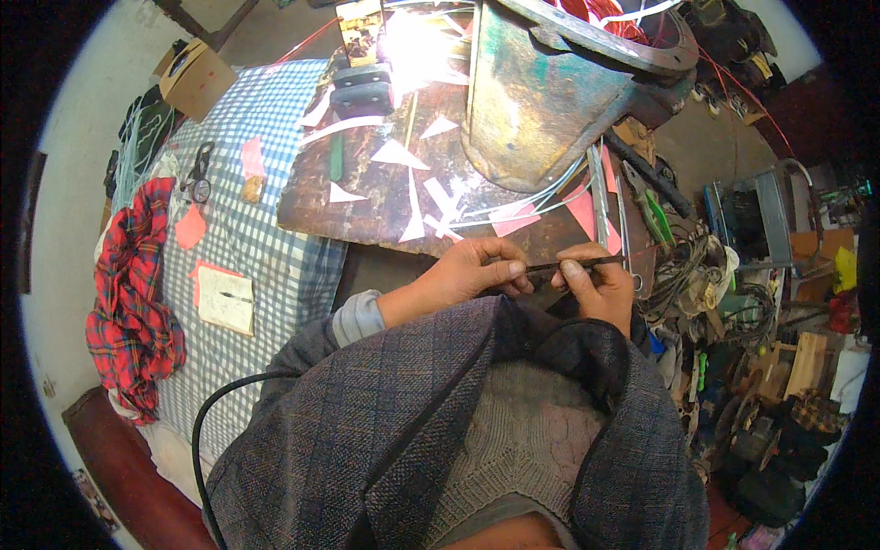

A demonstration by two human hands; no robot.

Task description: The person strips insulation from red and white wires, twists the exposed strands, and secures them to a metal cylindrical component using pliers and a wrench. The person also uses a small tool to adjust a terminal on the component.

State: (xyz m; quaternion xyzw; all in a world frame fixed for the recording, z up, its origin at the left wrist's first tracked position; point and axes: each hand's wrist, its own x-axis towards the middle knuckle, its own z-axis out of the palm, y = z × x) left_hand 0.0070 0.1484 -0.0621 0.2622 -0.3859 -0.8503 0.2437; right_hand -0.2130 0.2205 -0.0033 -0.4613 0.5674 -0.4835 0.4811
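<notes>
Between my two hands, at the near edge of the worn wooden table (307,206), runs a thin dark stick-like piece (544,267). My left hand (481,273) pinches one end of it with thumb and fingertips. My right hand (600,286) grips the other end, which pokes out past the fingers. Just beyond stands a heavy metal motor housing (541,101), worn yellow-green, with red wire (591,11) coiled inside. Thin pale tubes or wires (527,209) trail from beneath it. White paper scraps (399,154) and pink paper pieces (515,220) lie scattered about.
A bright light glares at the far side beside a phone-like screen (363,32) and dark metal blocks (362,90). On the left checked cloth (275,119) lie scissors (201,174), a notebook (225,301) and a red plaid cloth (137,302). Cable coils (683,275) and clutter crowd the right.
</notes>
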